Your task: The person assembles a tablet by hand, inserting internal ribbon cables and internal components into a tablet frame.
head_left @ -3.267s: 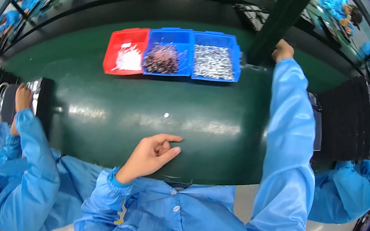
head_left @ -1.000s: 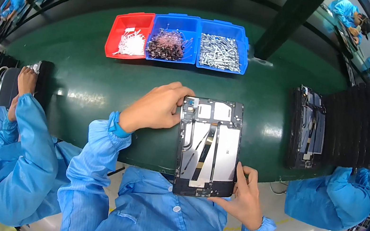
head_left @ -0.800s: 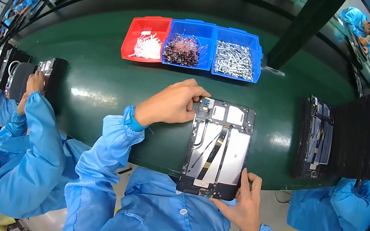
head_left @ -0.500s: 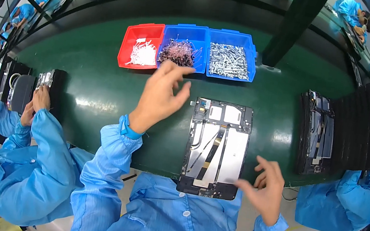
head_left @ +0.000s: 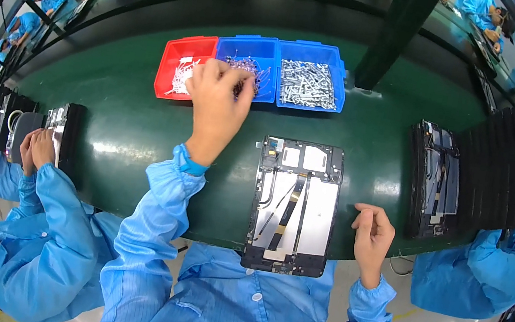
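Note:
My left hand [head_left: 218, 105] reaches over the middle blue bin [head_left: 266, 93], which holds a heap of small dark parts with thin pinkish leads. Its thumb and index finger come together at the heap; whatever lies between them is too small to make out. In front of me lies an opened tablet [head_left: 318, 220], its back off, showing a silver battery area, a dark flex cable and black frame ends. Beside its right edge, my right hand [head_left: 372, 238] hovers with fingers loosely curled in, holding nothing visible and apart from the tablet.
Left of the middle bin stands a red bin [head_left: 168, 68] of white leaded parts; to its right, a blue bin [head_left: 341, 93] of silvery parts. Opened tablets [head_left: 437, 181] stand at the right by a black stack. A dark post [head_left: 392, 41] rises behind. A co-worker [head_left: 55, 224] works at the left.
My left hand has moved forward and left to the middle bin, its fingers closing in. My right hand has drawn away from the tablet, and its fingers have curled.

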Available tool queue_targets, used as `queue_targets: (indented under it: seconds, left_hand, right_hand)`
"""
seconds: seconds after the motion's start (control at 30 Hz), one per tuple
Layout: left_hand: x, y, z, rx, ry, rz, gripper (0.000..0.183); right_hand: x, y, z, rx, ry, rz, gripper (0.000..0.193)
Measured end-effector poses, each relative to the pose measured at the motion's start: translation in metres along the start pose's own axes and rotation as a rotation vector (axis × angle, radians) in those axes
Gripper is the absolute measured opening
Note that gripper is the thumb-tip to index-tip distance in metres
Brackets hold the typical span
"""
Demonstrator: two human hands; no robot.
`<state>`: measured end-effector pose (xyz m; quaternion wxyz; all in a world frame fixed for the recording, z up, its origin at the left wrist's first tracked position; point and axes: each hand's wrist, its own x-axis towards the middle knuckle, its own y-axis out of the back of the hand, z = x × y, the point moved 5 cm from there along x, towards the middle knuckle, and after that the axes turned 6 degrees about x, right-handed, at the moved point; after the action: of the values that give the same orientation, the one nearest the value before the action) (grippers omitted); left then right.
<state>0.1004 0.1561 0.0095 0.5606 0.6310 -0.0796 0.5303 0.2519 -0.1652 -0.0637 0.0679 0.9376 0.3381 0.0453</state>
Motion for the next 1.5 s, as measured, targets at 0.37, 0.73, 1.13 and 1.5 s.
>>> queue_targets:
  seconds: [0.37,0.73,1.13,1.5]
  left_hand:
    - [-0.014,0.018,-0.018,-0.558,0.308,-0.018,0.006]
    - [-0.106,0.062,0.057,-1.142,0.416,-0.313,0.012]
    - [-0.109,0.081,0.045,-0.558,0.126,-0.280,0.019]
    - [-0.126,0.034,0.013,-0.993,0.964,-0.895,0.032]
  right_hand:
    - [0.019,-0.017,-0.042,-0.167,0.219,-0.074,0.015]
    - [0.022,-0.112,-0.091,-0.001,0.285,-0.621,0.028]
    - [0.020,-0.122,-0.096,-0.040,0.588,-0.516,0.014]
    - [0.055,-0.146,-0.048,-0.183,0.398,-0.546,0.007]
